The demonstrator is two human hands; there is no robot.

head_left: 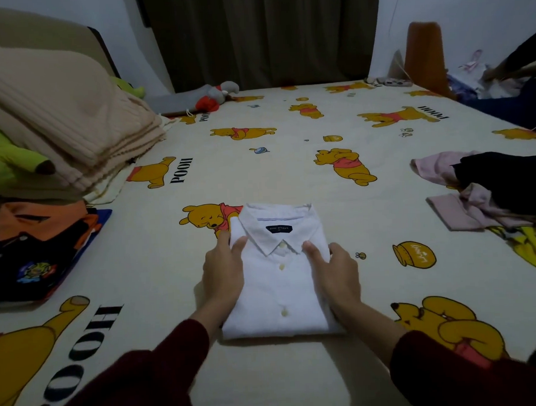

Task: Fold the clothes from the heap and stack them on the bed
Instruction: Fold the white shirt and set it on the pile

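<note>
Bedroom, dim light; bed [290,177] with cream Pooh-print sheet fills the view, dark curtain [262,34] behind its far edge. Folded white shirt [279,273] lies flat near the bed's near edge, about centre, collar away from the person, buttons up. Left hand [223,266] flat along the shirt's left side, thumb on top of the fabric, fingers [223,238] straight and reaching toward the shoulder fold; not curled round anything. Right hand [335,267] flat along the shirt's right side, fingers straight, thumb on the front panel; pressing, not gripping. Dark red sleeves on both arms. Stack of folded clothes [38,243], orange collar on top, at the bed's left edge. Unfolded heap [493,190], pink, black and yellow pieces, at the right edge. Beige ribbed blanket [63,119] folded toward the far-left corner, green plush [10,162] beside it. Grey-and-red soft toy [216,96] by the far edge.
</note>
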